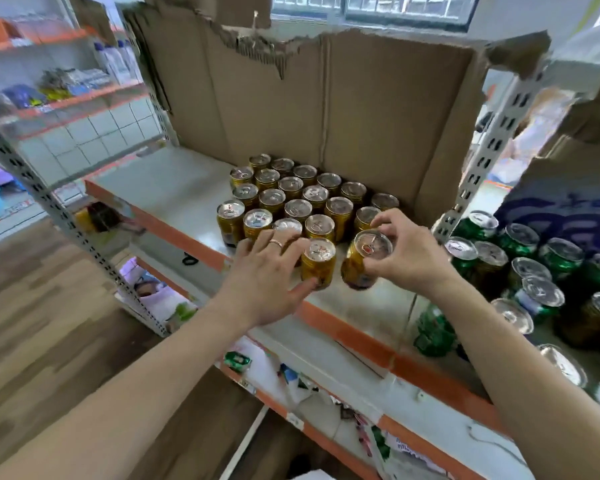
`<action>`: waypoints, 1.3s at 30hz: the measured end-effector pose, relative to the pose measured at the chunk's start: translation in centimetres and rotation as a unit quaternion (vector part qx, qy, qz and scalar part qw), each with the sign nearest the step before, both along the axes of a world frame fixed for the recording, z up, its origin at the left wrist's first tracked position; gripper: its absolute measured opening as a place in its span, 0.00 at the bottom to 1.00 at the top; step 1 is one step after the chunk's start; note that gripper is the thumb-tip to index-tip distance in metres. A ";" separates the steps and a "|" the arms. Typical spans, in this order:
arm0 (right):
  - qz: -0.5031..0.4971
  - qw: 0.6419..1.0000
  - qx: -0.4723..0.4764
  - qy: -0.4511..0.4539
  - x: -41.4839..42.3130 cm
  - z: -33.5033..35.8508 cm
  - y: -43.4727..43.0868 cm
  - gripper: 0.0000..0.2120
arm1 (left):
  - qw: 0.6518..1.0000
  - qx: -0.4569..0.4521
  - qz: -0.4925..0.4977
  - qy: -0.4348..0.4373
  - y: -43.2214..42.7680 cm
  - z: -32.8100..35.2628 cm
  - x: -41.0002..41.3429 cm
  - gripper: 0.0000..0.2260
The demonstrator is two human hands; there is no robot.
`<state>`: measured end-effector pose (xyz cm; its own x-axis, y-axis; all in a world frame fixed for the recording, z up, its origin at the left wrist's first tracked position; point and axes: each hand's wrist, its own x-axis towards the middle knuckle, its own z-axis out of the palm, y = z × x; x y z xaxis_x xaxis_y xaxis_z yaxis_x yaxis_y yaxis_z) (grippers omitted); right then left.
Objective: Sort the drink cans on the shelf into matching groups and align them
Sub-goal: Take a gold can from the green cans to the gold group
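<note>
The right hand (406,251) pinches the top of a tilted gold can (359,268) with curled fingers. This can leans at the near right corner of the gold block (291,192). I cannot tell if its bottom touches the shelf (174,188). It is not in a row yet.

The left hand (267,271) is flat, with straight fingers, and holds nothing. Its thumb touches the side of the front gold can (318,263), which stands upright at the near edge of the gold block, just beside the tilted one. Its fingers lie over a can top in the block.

The gold block has many cans standing close in tidy slanted rows, so I think most of the gold sorting is done. Its near right part looks looser and needs lining up.

To the right of the gold block, past a metal post (478,174), the green cans (520,251) stand in a loose bunch, with a brownish can near them. I think that group is left to do. Behind the gold block stands torn cardboard (361,116).
</note>
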<state>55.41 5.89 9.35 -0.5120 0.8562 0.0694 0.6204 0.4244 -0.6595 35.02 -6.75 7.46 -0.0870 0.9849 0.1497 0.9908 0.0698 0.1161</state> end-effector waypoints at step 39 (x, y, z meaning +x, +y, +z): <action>-0.235 0.971 0.004 -0.053 -6.8 -7.5 3.6 0.25 | 0.950 -0.161 -0.245 -0.107 17.7 -4.3 -7.0 0.20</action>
<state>48.58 9.54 1.88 -0.0701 0.9965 0.0452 0.8110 0.0833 -0.5791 28.01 10.93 3.20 0.3990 0.9068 -0.1359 0.8697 -0.3274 0.3693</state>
